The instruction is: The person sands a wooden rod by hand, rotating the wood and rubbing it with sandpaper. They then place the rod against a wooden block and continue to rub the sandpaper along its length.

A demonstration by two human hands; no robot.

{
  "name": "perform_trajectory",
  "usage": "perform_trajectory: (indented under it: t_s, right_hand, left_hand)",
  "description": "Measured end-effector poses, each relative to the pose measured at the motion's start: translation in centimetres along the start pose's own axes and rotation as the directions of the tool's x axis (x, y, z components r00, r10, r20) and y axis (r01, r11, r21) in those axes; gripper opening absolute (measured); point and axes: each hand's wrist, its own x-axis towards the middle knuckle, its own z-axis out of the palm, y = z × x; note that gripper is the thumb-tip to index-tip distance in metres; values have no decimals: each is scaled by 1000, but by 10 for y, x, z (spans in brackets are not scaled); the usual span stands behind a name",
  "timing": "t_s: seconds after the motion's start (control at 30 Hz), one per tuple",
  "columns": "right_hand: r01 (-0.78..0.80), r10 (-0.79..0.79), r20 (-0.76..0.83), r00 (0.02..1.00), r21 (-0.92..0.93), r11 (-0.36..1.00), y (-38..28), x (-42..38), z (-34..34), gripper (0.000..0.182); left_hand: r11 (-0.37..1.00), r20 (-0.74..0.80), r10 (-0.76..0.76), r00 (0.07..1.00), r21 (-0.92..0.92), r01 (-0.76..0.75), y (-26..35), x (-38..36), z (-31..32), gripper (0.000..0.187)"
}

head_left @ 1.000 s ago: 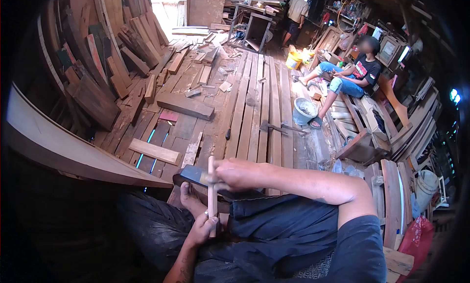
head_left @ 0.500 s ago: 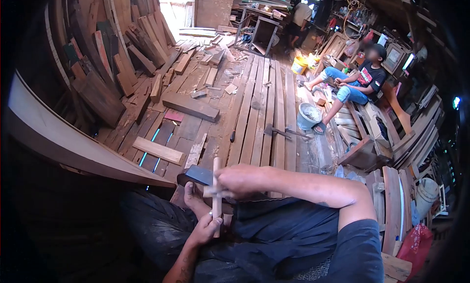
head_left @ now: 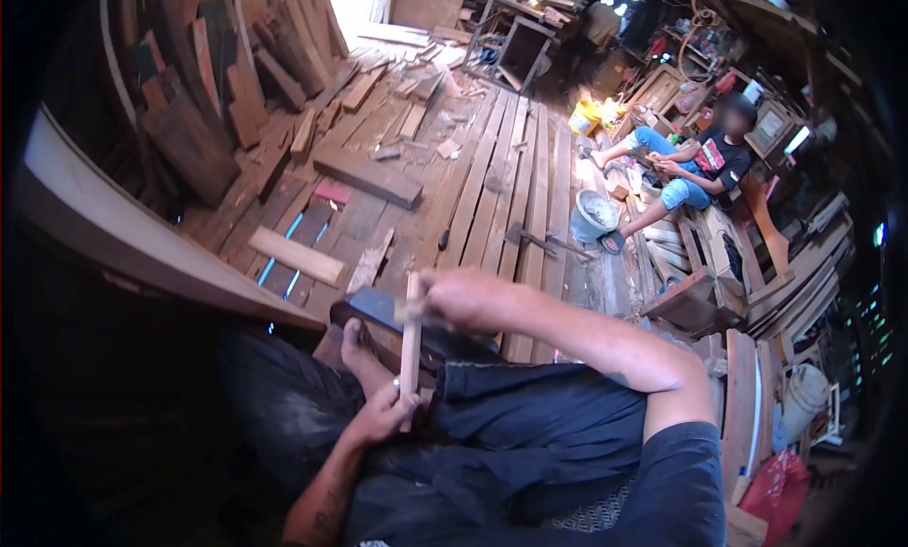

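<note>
My left hand (head_left: 380,413) is closed around the lower end of a pale wooden stick (head_left: 410,363), which stands nearly upright above my lap. At the stick's upper part my right hand (head_left: 454,296) is closed on a small pale piece (head_left: 407,312) laid across the wood; motion blurs it, and its kind cannot be made out. Just behind the stick lies a dark block with a blue-grey top (head_left: 375,307). My bare foot (head_left: 359,353) rests beside that block.
Boards and offcuts lie on the plank floor, among them a thick beam (head_left: 367,176) and a pale board (head_left: 298,256). A hatchet (head_left: 530,240) lies ahead, near a bucket (head_left: 594,214). Another person (head_left: 705,164) sits at the right. Planks (head_left: 189,131) lean at the left.
My right hand and the pale piece have slid up along the stick, toward its top end. My left hand keeps its hold. The view has shifted slightly.
</note>
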Motion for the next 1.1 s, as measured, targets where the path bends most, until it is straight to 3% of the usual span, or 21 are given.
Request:
perform_trajectory:
  t_s: [0.03, 0.13, 0.23, 0.27, 0.3, 0.37, 0.4, 0.47, 0.53, 0.57, 0.63, 0.73, 0.77, 0.83, 0.93, 1.03, 1.1]
  right_hand:
    - [3, -3, -102, 995, 2, 1000, 1, -2, -2, 19]
    - [-31, 34, 31, 999, -75, 997, -16, -7, -4, 19]
    - [144, -201, 253, 946, 224, 964, -14, -1, 2, 23]
    - [173, -222, 200, 954, 237, 956, -11, -1, 1, 25]
    - [81, -138, 236, 962, 233, 969, 4, 6, 11, 26]
    - [-38, 36, 84, 996, 18, 999, -14, 0, -21, 27]
    - [-65, 64, 39, 997, 4, 998, -17, -1, -22, 28]
    - [-127, 126, -57, 990, -20, 992, -23, -5, -18, 28]
    - [142, -99, -127, 987, 390, 910, 4, 2, 32, 22]
    - [211, -208, -41, 977, 258, 943, -10, 0, 21, 20]
    - [107, -120, 163, 979, 85, 991, -25, 2, -3, 21]
    - [6, -5, -58, 998, 17, 1000, 10, 4, 3, 25]
    - [-6, 3, -99, 995, -33, 999, 13, 3, 2, 25]
    - [-14, -3, -168, 986, -96, 995, 8, 1, 9, 26]
    - [55, -86, 229, 970, 137, 989, -16, 8, 5, 24]
    - [8, -52, 249, 967, 173, 985, -10, 9, -3, 22]
    - [-56, 53, 78, 996, 26, 998, 14, 8, -2, 19]
  left_hand:
    - [1000, 9, 30, 1000, 5, -30, -1, 3, 0, 26]
    - [998, 34, 38, 999, 45, -40, -8, 7, -3, 27]
    - [993, 45, 95, 994, 70, -98, -7, 8, 0, 29]
    - [985, 17, 151, 988, 85, -152, -11, 9, 1, 30]
    - [994, 26, 93, 995, 63, -95, -9, 8, -2, 30]
    - [1000, 53, -8, 999, 20, 7, -5, 8, -4, 30]
    - [998, 39, 55, 998, 28, -56, -4, 9, -2, 30]
    - [1000, 49, 5, 999, -14, -4, -1, 5, 0, 31]
    - [999, 30, 37, 999, 19, -38, -4, 6, 0, 32]
    - [992, 14, 100, 995, 76, -101, -13, 7, 1, 33]
    - [997, 60, -32, 998, 68, 28, -1, 2, -1, 35]
    - [1000, 65, -19, 998, 1, 19, -2, 1, -4, 31]
    - [1000, -23, -24, 999, -6, 24, 0, -1, 2, 28]
    - [998, -15, -21, 1000, -64, 20, -2, 1, 4, 26]
    - [998, 15, -59, 998, -34, 59, -2, -2, 2, 26]
    - [999, -21, -45, 999, 2, 46, -4, 0, 5, 27]
    - [999, -19, -48, 999, 5, 48, -4, -2, 3, 27]
